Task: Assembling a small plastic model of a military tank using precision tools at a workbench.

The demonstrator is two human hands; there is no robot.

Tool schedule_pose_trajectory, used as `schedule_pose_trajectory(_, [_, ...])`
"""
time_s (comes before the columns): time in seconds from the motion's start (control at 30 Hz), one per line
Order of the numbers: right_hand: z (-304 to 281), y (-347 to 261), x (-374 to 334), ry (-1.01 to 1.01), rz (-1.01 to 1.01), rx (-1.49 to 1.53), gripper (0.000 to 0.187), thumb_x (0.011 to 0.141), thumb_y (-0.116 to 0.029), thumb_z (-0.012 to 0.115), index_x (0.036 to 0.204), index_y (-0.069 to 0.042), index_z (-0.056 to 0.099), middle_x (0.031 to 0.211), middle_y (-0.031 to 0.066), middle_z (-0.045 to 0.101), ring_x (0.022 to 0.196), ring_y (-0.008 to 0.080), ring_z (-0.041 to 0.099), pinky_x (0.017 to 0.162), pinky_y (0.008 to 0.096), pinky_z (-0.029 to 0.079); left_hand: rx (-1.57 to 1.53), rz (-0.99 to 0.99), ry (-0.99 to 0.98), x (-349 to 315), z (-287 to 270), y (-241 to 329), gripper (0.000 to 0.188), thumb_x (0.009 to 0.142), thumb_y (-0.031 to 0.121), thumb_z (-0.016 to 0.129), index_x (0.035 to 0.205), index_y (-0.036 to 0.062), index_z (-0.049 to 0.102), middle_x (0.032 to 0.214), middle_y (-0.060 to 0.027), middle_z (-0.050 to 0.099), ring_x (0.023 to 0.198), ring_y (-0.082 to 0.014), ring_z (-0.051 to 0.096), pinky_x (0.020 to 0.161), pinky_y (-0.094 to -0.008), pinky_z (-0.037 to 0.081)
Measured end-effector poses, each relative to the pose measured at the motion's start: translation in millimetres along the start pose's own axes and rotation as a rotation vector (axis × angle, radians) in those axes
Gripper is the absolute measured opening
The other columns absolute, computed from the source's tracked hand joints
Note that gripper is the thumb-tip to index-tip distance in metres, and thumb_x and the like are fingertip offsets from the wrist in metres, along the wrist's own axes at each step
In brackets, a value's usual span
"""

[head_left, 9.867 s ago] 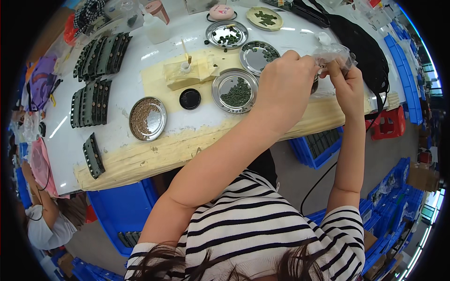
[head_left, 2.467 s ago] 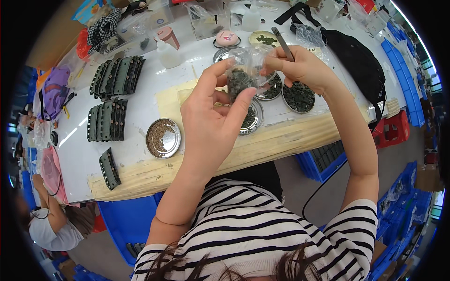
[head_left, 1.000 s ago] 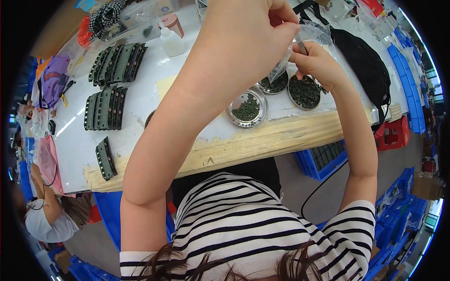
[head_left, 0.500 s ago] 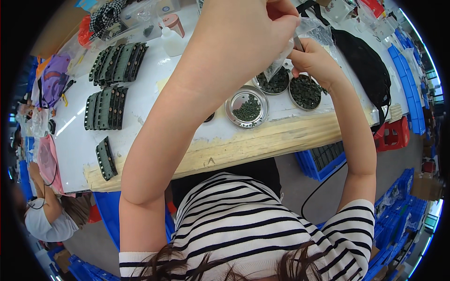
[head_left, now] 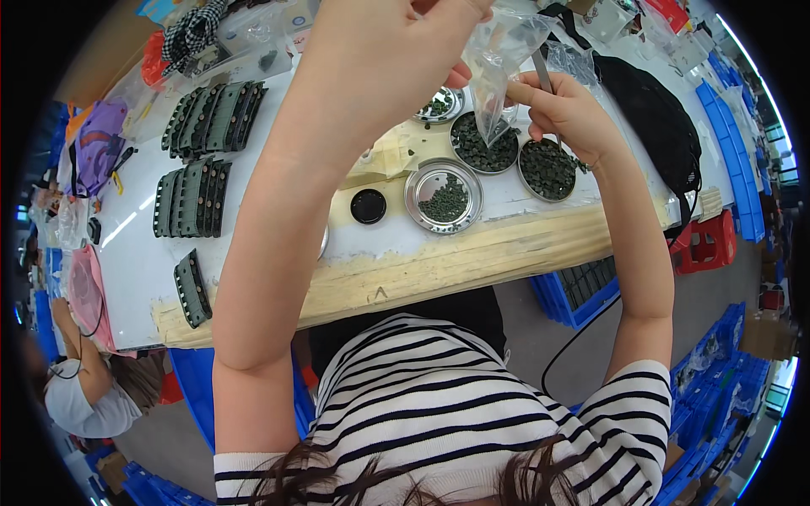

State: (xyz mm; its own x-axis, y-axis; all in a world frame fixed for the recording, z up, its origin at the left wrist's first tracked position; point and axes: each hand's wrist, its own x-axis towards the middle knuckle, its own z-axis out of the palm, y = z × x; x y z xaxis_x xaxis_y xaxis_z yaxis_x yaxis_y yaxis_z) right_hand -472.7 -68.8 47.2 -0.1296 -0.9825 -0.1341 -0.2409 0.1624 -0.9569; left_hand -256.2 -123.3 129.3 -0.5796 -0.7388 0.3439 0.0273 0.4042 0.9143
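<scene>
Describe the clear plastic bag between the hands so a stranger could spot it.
On the white table, find two round trays full of dark chips. The clear plastic bag hangs over the left one, between left hand and right hand, pointed corner down. Unlike it, the crumpled plastic beside the black bag is unheld.

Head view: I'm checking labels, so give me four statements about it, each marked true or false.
1. The right hand holds a slim grey metal tool. True.
2. The clear plastic bag lies flat. False: it is held up above a round metal dish of dark green pieces.
3. A round black dish sits left of a shiny round metal dish of tiny green granules. True.
4. The black cloth bag lies far left. False: it lies at the right.
</scene>
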Motion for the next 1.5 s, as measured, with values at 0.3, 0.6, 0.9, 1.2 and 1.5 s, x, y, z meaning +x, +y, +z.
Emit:
schedule_pose_trajectory(0.3, [-21.0,-3.0,6.1,0.084,-0.056,0.034,0.028,0.085,-0.029,0.065,0.091,-0.002,0.068,0.083,-0.0006,0.065,0.054,0.0020,0.042,0.052,0.0204,0.041,0.100,0.053,0.157,-29.4,-22.1,1.0,0.019,0.089,0.015,0.060,0.094,-0.0015,0.068,0.082,-0.0078,0.065,0.055,-0.0049,0.051,0.050,-0.0173,0.039])
schedule_pose_trajectory(0.6, [-92.4,15.7,65.2,0.424,-0.061,-0.378,0.027,0.083,-0.034,0.064,0.085,-0.007,0.066,0.066,-0.0036,0.057,0.054,0.0059,0.044,0.055,0.0247,0.041,0.074,-0.141,0.135,-119.3,-37.9,17.7,0.015,0.083,0.006,0.065,0.094,-0.0032,0.067,0.084,-0.0055,0.059,0.063,-0.0057,0.053,0.051,-0.0169,0.044])
schedule_pose_trajectory(0.9, [-114.4,24.8,88.5,0.608,-0.010,-0.638,0.033,0.079,-0.035,0.066,0.081,-0.003,0.066,0.067,0.0039,0.060,0.060,0.0128,0.056,0.054,0.0290,0.047,-0.074,-0.297,0.136,-148.6,-54.4,-4.7,0.015,0.084,0.004,0.062,0.095,-0.0051,0.066,0.085,-0.0082,0.058,0.064,-0.0088,0.056,0.054,-0.0177,0.045])
schedule_pose_trajectory(1.2, [-53.7,-7.8,22.8,0.026,-0.223,-0.793,0.020,0.075,-0.019,0.072,0.083,-0.002,0.067,0.077,0.0088,0.066,0.073,0.0173,0.063,0.067,0.0309,0.048,-0.123,-0.327,0.181,-165.3,-70.3,-21.2,0.018,0.084,0.008,0.063,0.094,-0.0063,0.066,0.084,-0.0100,0.058,0.064,-0.0104,0.057,0.054,-0.0184,0.045])
schedule_pose_trajectory(1.5, [-30.3,3.2,33.0,-0.194,-0.150,-0.815,0.017,0.073,-0.015,0.072,0.082,-0.002,0.067,0.076,0.0083,0.066,0.071,0.0157,0.060,0.065,0.0299,0.047,-0.181,-0.305,0.167,-169.5,-66.7,-24.7,0.018,0.084,0.007,0.063,0.094,-0.0073,0.065,0.084,-0.0109,0.058,0.062,-0.0105,0.058,0.053,-0.0184,0.046])
